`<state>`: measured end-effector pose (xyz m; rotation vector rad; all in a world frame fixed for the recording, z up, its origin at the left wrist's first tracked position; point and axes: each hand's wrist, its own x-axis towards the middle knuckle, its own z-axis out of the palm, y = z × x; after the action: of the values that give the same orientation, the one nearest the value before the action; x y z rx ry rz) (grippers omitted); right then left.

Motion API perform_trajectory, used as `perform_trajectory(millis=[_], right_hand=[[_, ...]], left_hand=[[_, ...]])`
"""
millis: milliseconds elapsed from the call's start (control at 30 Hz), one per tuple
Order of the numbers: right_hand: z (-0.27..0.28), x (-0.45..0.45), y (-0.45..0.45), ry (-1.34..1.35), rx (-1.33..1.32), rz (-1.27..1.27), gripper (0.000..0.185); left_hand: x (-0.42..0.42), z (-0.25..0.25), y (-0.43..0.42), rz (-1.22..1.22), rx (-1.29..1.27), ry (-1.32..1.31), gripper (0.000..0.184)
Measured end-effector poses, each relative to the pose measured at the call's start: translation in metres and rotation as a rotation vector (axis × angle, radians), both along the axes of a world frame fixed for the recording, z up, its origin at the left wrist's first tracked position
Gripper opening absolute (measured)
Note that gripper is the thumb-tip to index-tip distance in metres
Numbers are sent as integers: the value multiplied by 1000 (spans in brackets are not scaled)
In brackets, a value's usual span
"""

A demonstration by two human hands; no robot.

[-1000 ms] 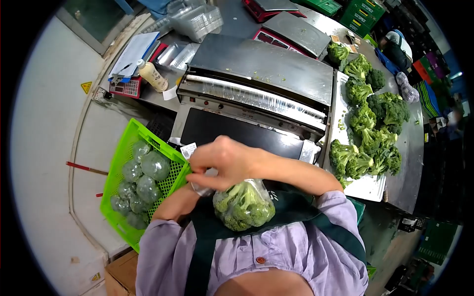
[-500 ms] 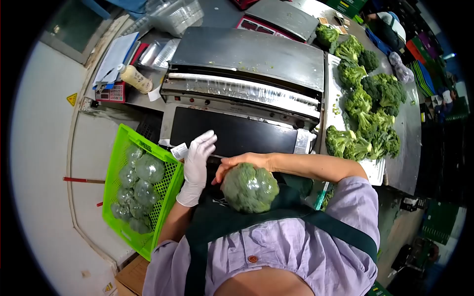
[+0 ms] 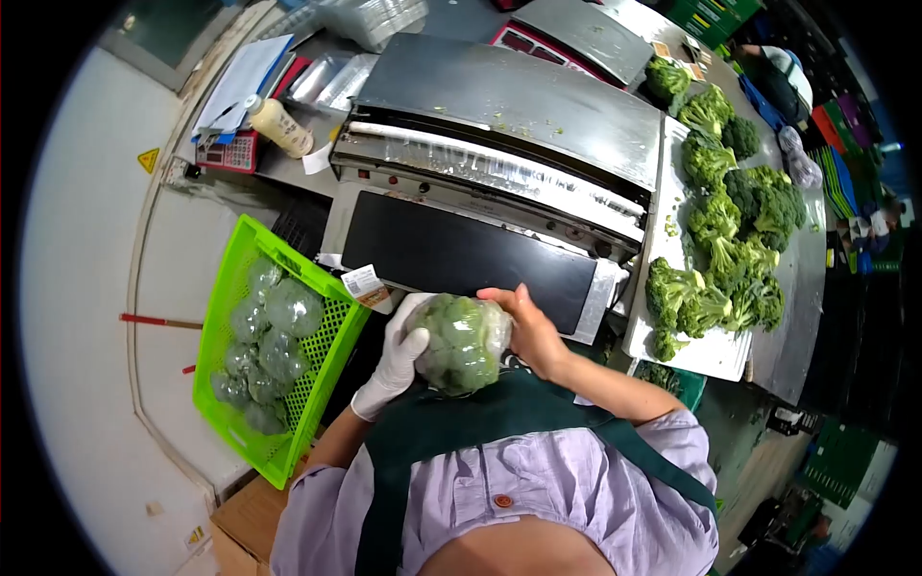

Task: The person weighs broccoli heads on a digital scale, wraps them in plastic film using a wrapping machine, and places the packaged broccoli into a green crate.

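A head of broccoli in clear film point(image 3: 455, 348) is held in front of the dark green apron. My left hand point(image 3: 399, 360), in a white glove, wraps round its left side. At its right side, my bare right hand point(image 3: 530, 331) touches the film with its fingers spread apart. Just above my left hand lies a printed label point(image 3: 365, 284). Behind both hands stands a wrapping machine with a black plate point(image 3: 471, 259) and a roll of film point(image 3: 499, 178).
A green crate point(image 3: 254, 451) with several wrapped broccoli heads stands at the left. Unwrapped broccoli point(image 3: 715, 216) lies on a white tray point(image 3: 639, 331) at the right. A bottle point(image 3: 279, 126) and scale point(image 3: 228, 152) are at the upper left. Another person point(image 3: 780, 77) bends at the far upper right.
The gloved left hand has moved from beside the broccoli onto its left side. My right hand has shifted from behind it to its right side, and the wrapped head has turned.
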<state>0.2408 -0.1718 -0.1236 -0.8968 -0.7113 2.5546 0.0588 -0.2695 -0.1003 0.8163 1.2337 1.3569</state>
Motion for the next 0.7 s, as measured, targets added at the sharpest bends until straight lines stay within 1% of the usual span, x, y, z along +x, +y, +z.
perform_trajectory(millis=[67, 100, 133, 200, 233, 267, 300, 333, 400, 433, 467, 533, 567, 600, 667, 700], right_hand=[[-11, -23, -4, -324, 545, 21, 49], [-11, -35, -2, -291, 317, -29, 43], [-18, -40, 4, -375, 158, 47, 42], [-27, -43, -3, -281, -23, -22, 44], [-34, -45, -2, -315, -35, 28, 49], [-33, -48, -3, -334, 65, 45, 54], [-32, -52, 0, -326, 52, 79, 57], [-31, -58, 2, -322, 35, 108, 60], [-8, -78, 1, -347, 81, 188, 64], [-6, -86, 4, -345, 110, 302, 66], [-10, -95, 8, -336, 116, 329, 66], [-18, -114, 11, -264, 146, 526, 68], [-10, -121, 9, -274, 160, 569, 67], [-3, -126, 6, -275, 248, 570, 61], [5, -128, 1, -287, 518, 644, 55], [-3, -127, 2, -242, 465, 673, 46]], left_hand=[[3, 0, 4, 50, 24, 116, 56], [4, 5, 8, 71, -13, 84, 49], [0, 10, 8, 42, -56, 57, 48], [-9, 4, 0, -43, -95, 64, 58], [-15, -1, -6, -45, -99, 107, 64], [-19, -5, -11, -48, -107, 144, 71], [-24, 0, -14, -56, -124, 74, 77], [-23, -4, -17, -33, -91, -139, 76], [-28, 6, -27, 94, -189, -205, 74], [-30, 2, -33, 194, -166, -147, 67], [-35, 5, -40, 222, -163, -142, 67], [-46, 11, -56, 326, -158, -239, 61], [-53, 22, -60, 333, -38, -318, 57], [-62, 13, -72, 450, -69, -353, 55], [-82, 28, -95, 582, -67, -508, 52], [-101, 21, -109, 611, -113, -560, 52]])
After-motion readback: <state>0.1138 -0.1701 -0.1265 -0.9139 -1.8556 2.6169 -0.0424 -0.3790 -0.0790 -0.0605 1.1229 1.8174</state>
